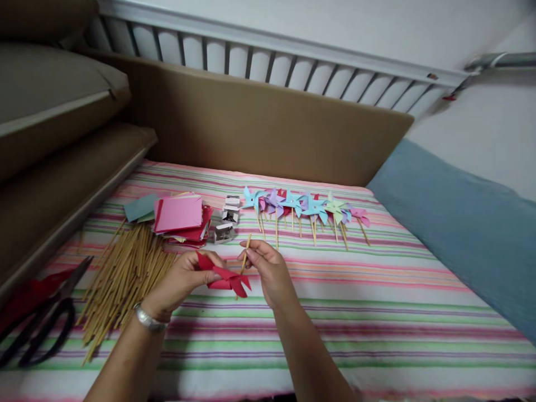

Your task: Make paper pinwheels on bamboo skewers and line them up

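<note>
Your left hand [180, 282] pinches the red pinwheel [226, 277] at its left blade, thumb on top and the other fingers under it. The paper is held a little above the striped sheet [377, 290], toward its near edge and left of the middle.

Your right hand [270, 271] pinches the stick [246, 251] between thumb and first fingers, at about the middle of its length. The long axis of the stick is almost upright in the view. Its upper end leans a little toward the far edge, and its lower end goes behind the pinwheel and shows again just under the paper.

So the stick crosses the pinwheel close to its centre, and the two hands are very near, one at each side of the paper. I cannot tell if the stick already touches the paper or only passes behind it.

On the left, beside your left wrist, lies the pile of sticks [125, 279], with the scissors [42, 318] at the left edge. Farther away are the stack of coloured paper [178, 215] and some small silver boxes [226, 220]. The row of finished pinwheels [305, 209] lies toward the far edge, well apart from both hands.
</note>
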Demonstrator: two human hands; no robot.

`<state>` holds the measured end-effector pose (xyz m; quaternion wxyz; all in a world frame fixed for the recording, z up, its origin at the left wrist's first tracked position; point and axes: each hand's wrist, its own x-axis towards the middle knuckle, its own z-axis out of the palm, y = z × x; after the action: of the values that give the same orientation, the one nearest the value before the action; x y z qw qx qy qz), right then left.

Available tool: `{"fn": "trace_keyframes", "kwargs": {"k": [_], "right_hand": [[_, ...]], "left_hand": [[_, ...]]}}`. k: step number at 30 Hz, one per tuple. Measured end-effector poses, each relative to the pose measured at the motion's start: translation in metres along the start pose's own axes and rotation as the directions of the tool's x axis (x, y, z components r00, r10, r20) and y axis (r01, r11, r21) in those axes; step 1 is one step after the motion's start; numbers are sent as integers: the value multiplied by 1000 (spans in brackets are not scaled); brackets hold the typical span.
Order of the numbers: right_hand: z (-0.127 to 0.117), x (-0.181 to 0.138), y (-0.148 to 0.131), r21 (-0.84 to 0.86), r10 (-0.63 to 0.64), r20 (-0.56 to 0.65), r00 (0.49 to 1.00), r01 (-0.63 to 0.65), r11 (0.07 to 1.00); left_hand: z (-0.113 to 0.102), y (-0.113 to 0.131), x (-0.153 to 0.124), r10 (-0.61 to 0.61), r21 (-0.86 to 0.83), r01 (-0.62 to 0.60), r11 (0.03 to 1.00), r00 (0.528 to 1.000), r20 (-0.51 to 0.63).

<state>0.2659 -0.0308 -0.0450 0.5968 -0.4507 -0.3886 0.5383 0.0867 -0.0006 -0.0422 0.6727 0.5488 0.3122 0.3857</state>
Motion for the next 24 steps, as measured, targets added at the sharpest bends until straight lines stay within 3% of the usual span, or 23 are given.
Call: {"fn": "trace_keyframes", "kwargs": {"k": [8, 16, 24], "right_hand": [[2, -4, -2, -54, 15, 80, 997, -11, 998], [6, -4, 3, -13, 66, 101, 993, -65, 998], [10, -6, -2, -101, 29, 129, 991, -15, 995]], "left_hand": [[1, -1, 1, 179, 66, -177, 982, 984, -25], [3, 2, -2, 176, 63, -174, 983, 984, -28], [15, 13, -4, 292, 256, -267, 929, 955, -62]]}}
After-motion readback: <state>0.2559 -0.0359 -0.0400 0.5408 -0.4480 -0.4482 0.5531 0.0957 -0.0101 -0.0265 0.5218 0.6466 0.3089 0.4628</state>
